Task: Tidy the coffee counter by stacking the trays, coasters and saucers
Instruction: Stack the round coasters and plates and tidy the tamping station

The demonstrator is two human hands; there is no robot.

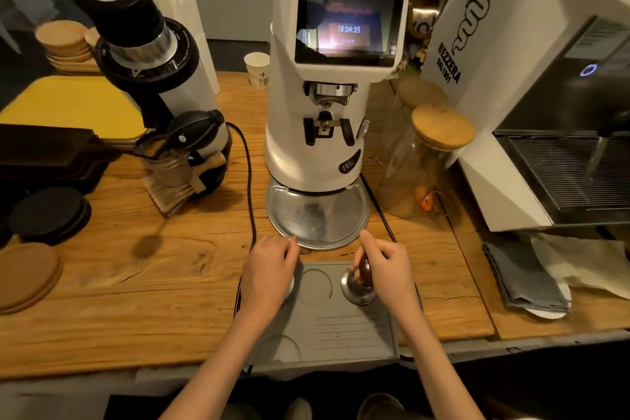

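Centrally on the wooden counter [153, 317] stands a white grinder [327, 133]. A yellow tray [68, 106] lies toward the back-left corner and a grey mat [341, 334] at the front edge. Brown coasters [25, 274] sit stacked at the left edge. On the mat, the left hand [269, 273] covers a pale round thing [290, 285], its grip hidden; the right hand [388, 269] pinches a tamper [358, 286].

Wood counter [136, 317] w/ grinder [324, 95], mat [341, 334] (gray), coasters [27, 273].
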